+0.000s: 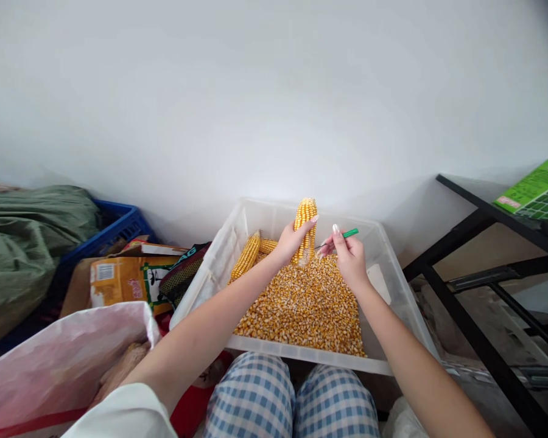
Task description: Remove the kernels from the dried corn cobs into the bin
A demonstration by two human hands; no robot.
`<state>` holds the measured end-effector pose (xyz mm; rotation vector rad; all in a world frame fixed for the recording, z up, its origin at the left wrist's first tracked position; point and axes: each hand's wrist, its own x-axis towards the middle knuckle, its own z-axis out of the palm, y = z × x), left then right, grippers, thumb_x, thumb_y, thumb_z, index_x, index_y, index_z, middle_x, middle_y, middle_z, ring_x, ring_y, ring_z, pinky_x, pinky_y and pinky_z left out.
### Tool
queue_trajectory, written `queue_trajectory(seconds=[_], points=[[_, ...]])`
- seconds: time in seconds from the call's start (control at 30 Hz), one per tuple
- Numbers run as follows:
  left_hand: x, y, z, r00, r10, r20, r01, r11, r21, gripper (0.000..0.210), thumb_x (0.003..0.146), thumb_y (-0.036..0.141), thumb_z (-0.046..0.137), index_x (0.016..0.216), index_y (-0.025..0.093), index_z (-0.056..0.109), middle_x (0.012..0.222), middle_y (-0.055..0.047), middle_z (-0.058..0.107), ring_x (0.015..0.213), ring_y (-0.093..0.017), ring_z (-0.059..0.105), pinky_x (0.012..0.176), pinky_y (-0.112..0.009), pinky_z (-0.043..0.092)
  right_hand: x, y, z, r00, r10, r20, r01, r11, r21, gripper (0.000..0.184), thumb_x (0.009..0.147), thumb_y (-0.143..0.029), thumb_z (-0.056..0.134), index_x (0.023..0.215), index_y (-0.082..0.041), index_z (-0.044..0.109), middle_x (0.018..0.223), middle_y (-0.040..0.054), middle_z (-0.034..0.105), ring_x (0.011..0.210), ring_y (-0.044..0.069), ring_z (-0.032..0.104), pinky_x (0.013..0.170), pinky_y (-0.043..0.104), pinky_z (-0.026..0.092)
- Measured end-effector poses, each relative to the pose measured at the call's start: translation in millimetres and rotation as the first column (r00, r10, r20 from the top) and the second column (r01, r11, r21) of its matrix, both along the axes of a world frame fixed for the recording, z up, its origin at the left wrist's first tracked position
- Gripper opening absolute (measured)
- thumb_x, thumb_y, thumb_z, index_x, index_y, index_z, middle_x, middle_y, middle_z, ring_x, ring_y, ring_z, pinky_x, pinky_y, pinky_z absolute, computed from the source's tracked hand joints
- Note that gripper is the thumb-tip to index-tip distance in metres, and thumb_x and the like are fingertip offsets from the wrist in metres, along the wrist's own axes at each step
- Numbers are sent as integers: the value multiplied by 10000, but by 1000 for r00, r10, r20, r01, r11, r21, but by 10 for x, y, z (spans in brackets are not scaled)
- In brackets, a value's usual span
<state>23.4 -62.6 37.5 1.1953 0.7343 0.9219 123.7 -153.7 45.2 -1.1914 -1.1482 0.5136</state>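
My left hand (293, 239) is wrapped round an upright corn cob (305, 224), yellow kernels over most of it and a bare pale patch near its lower end. In my right hand (347, 254) is a slim screwdriver-like tool (350, 233) with a green handle; its thin metal shaft points left at the cob's lower part, and whether the tip touches is too small to tell. Beneath both hands, loose corn kernels (301, 310) cover much of a translucent plastic bin (393, 267). Two more cobs lie at the bin's back left, one whole cob (246, 257) leaning on the wall.
A white wall (274, 97) rises behind the bin. To the left are a white sack (64, 365), an orange packet (119, 283) and a blue crate (119, 228) under green cloth. At right stands a black metal frame (461, 310) bearing a green box (536, 188).
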Motion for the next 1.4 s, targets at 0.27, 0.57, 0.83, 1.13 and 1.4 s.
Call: queue_trajectory(seconds=[0.27, 0.57, 0.83, 1.13, 1.4], points=[[13, 26, -4, 997, -30, 65, 35, 997, -70, 561, 642, 601, 596, 953, 136, 563, 673, -44, 600, 672, -159, 574, 662, -269, 447, 56, 76, -92, 969, -246, 9, 246, 968, 42, 408, 842, -521, 399, 686, -158, 502, 697, 25, 561, 682, 108, 543, 711, 249, 445], [134, -95, -88, 958, -24, 285, 71, 985, -155, 514, 666, 578, 587, 933, 143, 526, 762, -65, 617, 640, -135, 575, 628, -259, 472, -153, 211, -313, 1000, 1, -20, -5, 981, -193, 372, 733, -501, 570, 886, -204, 406, 858, 13, 557, 734, 124, 552, 633, 239, 457], [150, -184, -121, 958, 44, 285, -13, 994, -112, 437, 675, 524, 609, 884, 147, 538, 731, -20, 564, 646, -107, 532, 638, -230, 446, -165, 163, -392, 954, -123, 272, 170, 973, -154, 272, 846, -493, 402, 872, -226, 357, 730, 22, 513, 609, 160, 511, 568, 299, 399], [171, -168, -229, 968, 53, 247, -17, 989, -148, 432, 664, 551, 605, 791, 145, 531, 683, -14, 549, 600, -102, 520, 589, -226, 442, -93, 169, -410, 904, -63, 423, 156, 970, -188, 243, 876, -462, 334, 847, -220, 330, 737, 47, 536, 648, 191, 543, 533, 303, 362], [165, -125, -312, 978, 29, 206, 2, 989, -146, 481, 648, 576, 606, 819, 129, 561, 675, -25, 576, 582, -107, 542, 583, -232, 447, -18, 175, -443, 903, 4, 430, 106, 967, -230, 248, 868, -460, 337, 858, -214, 362, 752, 47, 549, 644, 179, 546, 558, 294, 385]])
